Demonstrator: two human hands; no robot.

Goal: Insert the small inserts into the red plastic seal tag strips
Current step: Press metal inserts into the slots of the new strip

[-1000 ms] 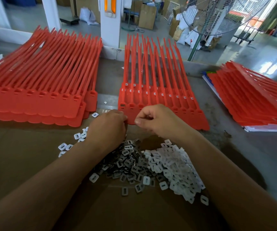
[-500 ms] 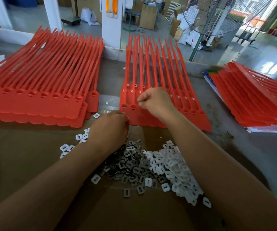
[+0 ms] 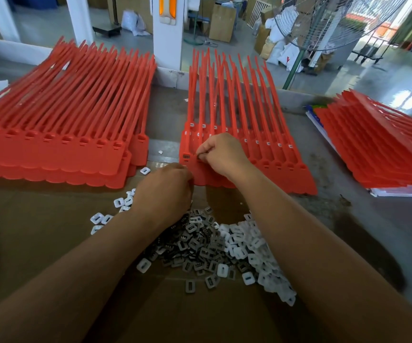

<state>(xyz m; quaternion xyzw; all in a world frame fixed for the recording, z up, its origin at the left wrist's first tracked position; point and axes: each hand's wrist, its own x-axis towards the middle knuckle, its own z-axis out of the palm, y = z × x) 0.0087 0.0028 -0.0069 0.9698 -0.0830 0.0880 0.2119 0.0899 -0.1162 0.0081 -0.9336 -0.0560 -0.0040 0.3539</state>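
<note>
A sheet of joined red seal tag strips (image 3: pixel 269 154) lies in the middle, tails pointing away. Some of its heads show small inserts; a dark one sits in the leftmost head (image 3: pixel 186 155). My right hand (image 3: pixel 221 153) hovers over the second head from the left, thumb and fingers pinching a small insert against it. My left hand (image 3: pixel 165 191) rests with curled fingers at the sheet's near left edge; what it holds is hidden. A heap of dark grey inserts (image 3: pixel 195 243) and white inserts (image 3: pixel 257 248) lies on brown cardboard between my forearms.
A thick stack of red strips (image 3: pixel 58 134) fills the left side and another stack (image 3: pixel 378 149) lies at the right on papers. Loose white inserts (image 3: pixel 101 219) scatter left of my left wrist. A floor fan (image 3: pixel 323 26) stands beyond the table edge.
My right hand has moved from near my left hand forward onto the sheet's heads and settled at the second head from the left. My left hand has stayed at the sheet's near edge.
</note>
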